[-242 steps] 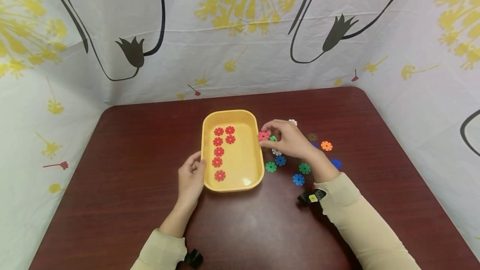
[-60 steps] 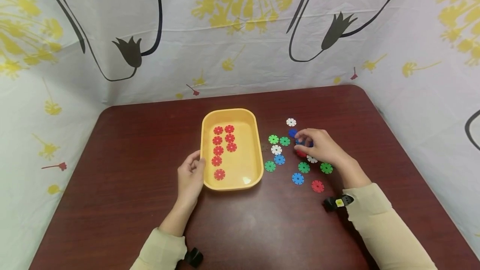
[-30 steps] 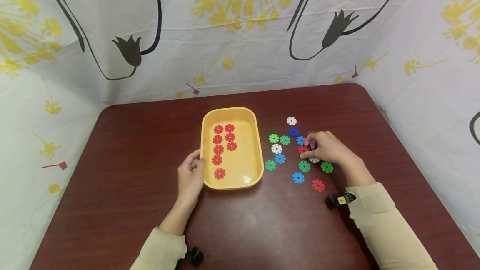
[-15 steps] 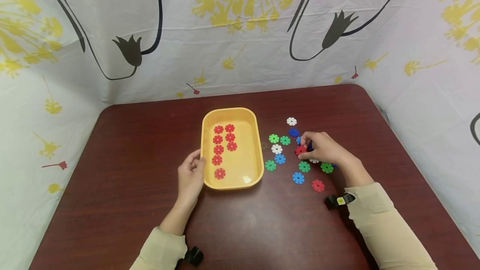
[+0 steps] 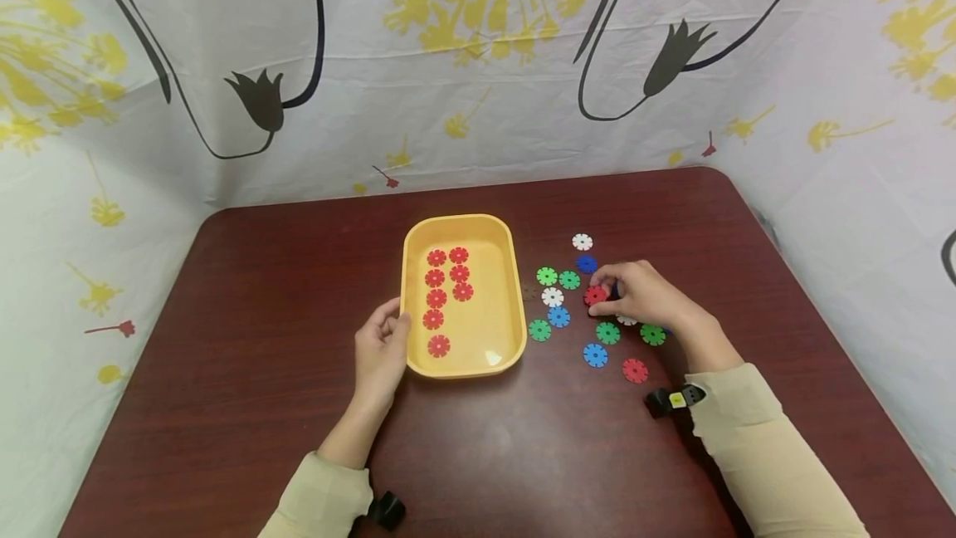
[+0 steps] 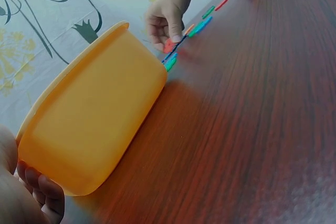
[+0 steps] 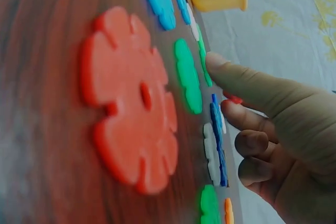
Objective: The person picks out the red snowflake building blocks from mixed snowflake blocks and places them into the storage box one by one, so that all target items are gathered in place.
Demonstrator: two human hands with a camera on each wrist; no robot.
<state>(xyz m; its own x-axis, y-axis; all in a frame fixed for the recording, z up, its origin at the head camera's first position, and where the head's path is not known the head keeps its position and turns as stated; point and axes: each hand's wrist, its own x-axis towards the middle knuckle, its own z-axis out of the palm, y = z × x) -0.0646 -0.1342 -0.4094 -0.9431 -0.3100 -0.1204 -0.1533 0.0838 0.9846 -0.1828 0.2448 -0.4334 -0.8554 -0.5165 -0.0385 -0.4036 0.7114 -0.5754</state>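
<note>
My left hand (image 5: 381,353) grips the left wall of a yellow tray (image 5: 519,305), thumb at the rim and curled fingers against its outside in the left wrist view. Inside the tray, several red notched discs (image 5: 436,298) lie flat in two columns, the left one longer. Right of the tray, my right hand (image 5: 644,293) pinches another red notched disc (image 5: 595,295) between thumb and fingers, over the scattered discs. Only a red sliver of it shows in the right wrist view, behind the thumb. Close to that wrist's camera lies a loose red disc (image 7: 131,98).
Loose discs lie around my right hand: a white one (image 5: 582,242) farthest back, a dark blue one (image 5: 586,264), green ones (image 5: 608,333) and a light blue one (image 5: 595,355). A faint brown disc (image 5: 529,292) sits beside the tray. Printed cloth (image 5: 478,106) hangs behind the table.
Since the oldest frame, the right column in the tray has gained a red disc and my right hand has returned to the pile. Lately it has drawn the pinched disc slightly left. My left hand stays put.
</note>
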